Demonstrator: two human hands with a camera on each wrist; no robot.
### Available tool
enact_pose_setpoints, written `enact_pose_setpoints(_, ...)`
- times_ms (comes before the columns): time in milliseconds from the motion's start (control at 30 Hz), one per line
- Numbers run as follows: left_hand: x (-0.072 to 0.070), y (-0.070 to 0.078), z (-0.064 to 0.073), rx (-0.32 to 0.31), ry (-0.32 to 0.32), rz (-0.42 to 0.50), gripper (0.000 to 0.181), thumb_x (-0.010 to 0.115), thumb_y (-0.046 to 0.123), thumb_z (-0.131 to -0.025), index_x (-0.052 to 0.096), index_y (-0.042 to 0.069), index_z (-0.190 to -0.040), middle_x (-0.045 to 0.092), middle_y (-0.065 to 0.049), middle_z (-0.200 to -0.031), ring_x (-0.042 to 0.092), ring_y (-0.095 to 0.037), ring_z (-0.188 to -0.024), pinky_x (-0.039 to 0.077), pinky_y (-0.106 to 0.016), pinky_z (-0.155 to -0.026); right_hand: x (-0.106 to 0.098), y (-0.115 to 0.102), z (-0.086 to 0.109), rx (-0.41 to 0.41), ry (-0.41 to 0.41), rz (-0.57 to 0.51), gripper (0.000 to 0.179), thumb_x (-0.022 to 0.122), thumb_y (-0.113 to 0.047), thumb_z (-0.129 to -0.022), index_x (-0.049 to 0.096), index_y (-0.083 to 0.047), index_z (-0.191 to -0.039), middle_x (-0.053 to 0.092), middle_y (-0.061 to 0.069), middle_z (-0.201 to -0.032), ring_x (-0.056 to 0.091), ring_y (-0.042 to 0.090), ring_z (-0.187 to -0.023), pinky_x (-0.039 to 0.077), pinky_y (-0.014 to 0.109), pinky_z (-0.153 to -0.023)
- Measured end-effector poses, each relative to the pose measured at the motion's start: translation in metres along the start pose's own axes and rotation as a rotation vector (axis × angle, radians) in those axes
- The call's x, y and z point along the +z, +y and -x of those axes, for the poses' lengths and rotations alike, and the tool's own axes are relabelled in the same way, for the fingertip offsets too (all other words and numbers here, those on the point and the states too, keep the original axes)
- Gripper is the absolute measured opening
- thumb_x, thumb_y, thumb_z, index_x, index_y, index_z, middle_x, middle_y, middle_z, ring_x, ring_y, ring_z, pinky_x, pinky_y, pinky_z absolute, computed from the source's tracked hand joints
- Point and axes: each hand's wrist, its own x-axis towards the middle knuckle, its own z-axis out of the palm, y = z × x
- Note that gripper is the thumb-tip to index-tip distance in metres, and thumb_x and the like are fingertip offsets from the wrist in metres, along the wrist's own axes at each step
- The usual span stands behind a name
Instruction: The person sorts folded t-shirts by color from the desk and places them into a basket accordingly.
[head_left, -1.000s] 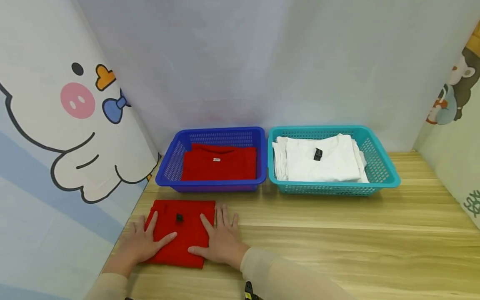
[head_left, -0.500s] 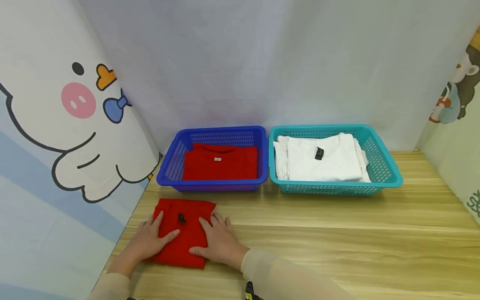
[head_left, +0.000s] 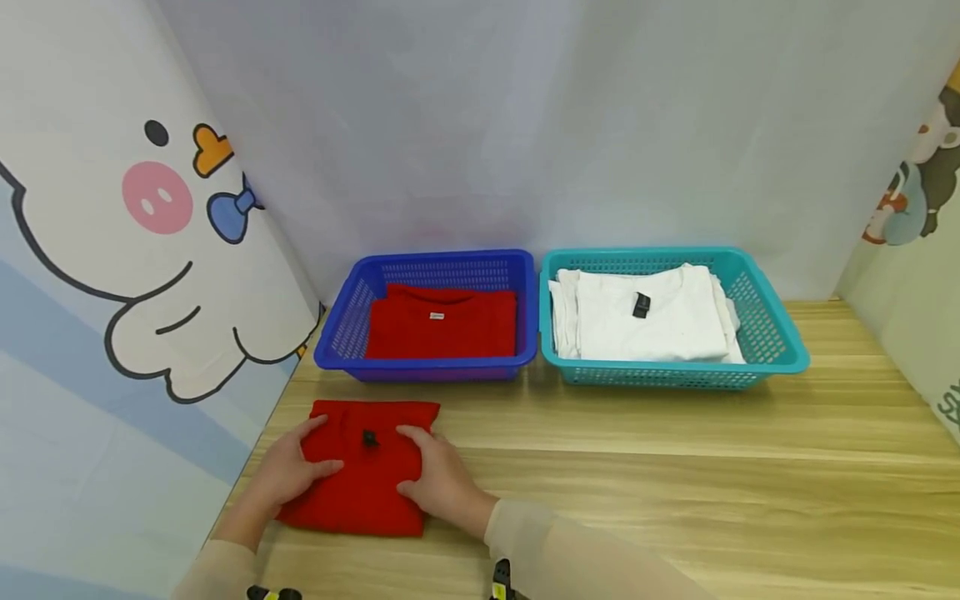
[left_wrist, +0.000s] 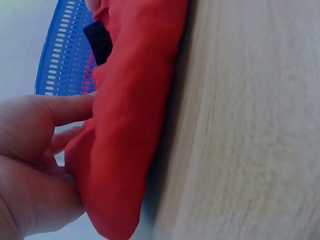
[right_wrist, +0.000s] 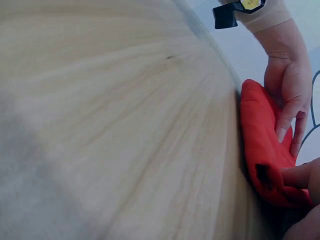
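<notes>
A folded red T-shirt [head_left: 360, 504] with a small black tag [head_left: 370, 438] lies on the wooden table, in front of the blue basket. My left hand [head_left: 288, 468] grips its left side, thumb on top and the other fingers tucked along the edge. At the right side my right hand [head_left: 444, 479] holds the opposite edge, its thumb on the cloth. In the left wrist view the T-shirt [left_wrist: 132, 110] shows as a thick, rounded fold beside the hand. The right wrist view shows both hands at the T-shirt [right_wrist: 260, 130]. Several fingertips are hidden by the cloth.
Behind the T-shirt stands a blue basket [head_left: 427, 364] with folded red clothing [head_left: 442, 337] inside. Beside it to the right, a teal basket [head_left: 678, 367] holds folded white shirts [head_left: 660, 329]. A printed curtain [head_left: 225, 333] borders the table on the left; the wooden table [head_left: 637, 475] extends rightward.
Both hands have gone from lying spread flat on the T-shirt to gripping its two sides. The T-shirt has shifted slightly right, and its front edge has changed shape.
</notes>
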Motion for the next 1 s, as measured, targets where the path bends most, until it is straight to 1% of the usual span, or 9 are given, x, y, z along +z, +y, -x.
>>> enact_pose_setpoints(100, 0.000, -0.002, 0.000, -0.020, -0.027, 0.096, 0.086, 0.079, 0.029, -0.080, 0.033, 0.008, -0.149, 0.037, -0.031, -0.142, 0.042, -0.045, -0.121, 0.041, -0.057, -0.097, -0.004, 0.001, 0.000, 0.003, -0.013, -0.053, 0.069, 0.080, -0.007, -0.077, 0.051, -0.023, -0.138, 0.055, -0.002, -0.134, 0.052, 0.021, -0.120, 0.048, 0.036, -0.095)
enact_pose_setpoints(167, -0.001, -0.004, 0.000, -0.024, -0.067, 0.210, 0.085, 0.078, 0.025, -0.081, 0.032, 0.010, -0.150, 0.035, -0.029, -0.144, 0.044, -0.043, -0.121, 0.045, -0.052, -0.095, -0.006, 0.004, -0.001, 0.008, -0.023, -0.088, 0.066, 0.079, -0.007, -0.078, 0.053, -0.022, -0.136, 0.056, -0.003, -0.132, 0.053, 0.021, -0.118, 0.049, 0.036, -0.094)
enact_pose_setpoints(200, -0.001, -0.006, 0.001, -0.024, -0.089, 0.274, 0.084, 0.078, 0.022, -0.081, 0.031, 0.011, -0.150, 0.034, -0.027, -0.145, 0.045, -0.041, -0.121, 0.047, -0.049, -0.094, -0.007, 0.005, -0.001, 0.016, -0.030, -0.113, 0.065, 0.078, -0.007, -0.078, 0.053, -0.022, -0.136, 0.059, -0.001, -0.128, 0.056, 0.023, -0.111, 0.050, 0.037, -0.091)
enact_pose_setpoints(333, -0.002, -0.013, 0.004, -0.013, -0.257, 0.556, 0.083, 0.074, 0.013, -0.084, 0.027, 0.013, -0.152, 0.029, -0.024, -0.149, 0.045, -0.036, -0.123, 0.051, -0.041, -0.091, -0.012, 0.015, -0.003, 0.037, -0.009, -0.212, 0.061, 0.078, -0.009, -0.080, 0.054, -0.022, -0.135, 0.057, 0.002, -0.130, 0.053, 0.025, -0.114, 0.049, 0.041, -0.093)
enact_pose_setpoints(433, -0.001, -0.019, 0.005, -0.005, -0.367, 0.661, 0.081, 0.071, 0.011, -0.087, 0.024, 0.014, -0.153, 0.025, -0.022, -0.152, 0.044, -0.032, -0.126, 0.050, -0.040, -0.093, -0.017, 0.021, -0.003, 0.057, 0.014, -0.288, 0.057, 0.079, -0.010, -0.080, 0.057, -0.021, -0.132, 0.052, 0.002, -0.135, 0.046, 0.025, -0.124, 0.044, 0.044, -0.099)
enact_pose_setpoints(467, 0.000, -0.021, 0.005, -0.003, -0.386, 0.678, 0.080, 0.070, 0.011, -0.088, 0.024, 0.015, -0.153, 0.024, -0.022, -0.153, 0.044, -0.030, -0.127, 0.049, -0.040, -0.094, -0.019, 0.023, -0.003, 0.063, 0.017, -0.310, 0.056, 0.079, -0.010, -0.080, 0.057, -0.020, -0.131, 0.052, 0.003, -0.135, 0.046, 0.026, -0.123, 0.043, 0.045, -0.099)
enact_pose_setpoints(600, 0.003, -0.023, 0.005, 0.010, -0.406, 0.708, 0.075, 0.067, 0.011, -0.091, 0.025, 0.016, -0.153, 0.024, -0.021, -0.152, 0.045, -0.028, -0.125, 0.049, -0.041, -0.094, -0.025, 0.027, -0.001, 0.072, 0.037, -0.355, 0.056, 0.080, -0.011, -0.079, 0.058, -0.019, -0.129, 0.053, 0.004, -0.134, 0.047, 0.026, -0.121, 0.043, 0.045, -0.100)
enact_pose_setpoints(767, 0.007, -0.021, 0.005, 0.028, -0.364, 0.711, 0.072, 0.068, 0.011, -0.090, 0.030, 0.015, -0.151, 0.028, -0.020, -0.150, 0.045, -0.029, -0.125, 0.050, -0.041, -0.094, -0.032, 0.030, 0.001, 0.081, 0.048, -0.369, 0.055, 0.081, -0.014, -0.078, 0.059, -0.020, -0.129, 0.053, 0.004, -0.133, 0.048, 0.025, -0.119, 0.044, 0.044, -0.099)
enact_pose_setpoints(1000, 0.008, -0.016, 0.008, 0.076, -0.322, 0.754, 0.070, 0.068, 0.006, -0.089, 0.033, 0.012, -0.149, 0.036, -0.017, -0.144, 0.051, -0.021, -0.120, 0.050, -0.038, -0.094, -0.043, 0.027, 0.008, 0.094, 0.044, -0.404, 0.055, 0.081, -0.018, -0.079, 0.059, -0.024, -0.129, 0.053, 0.001, -0.131, 0.049, 0.023, -0.117, 0.046, 0.041, -0.096)
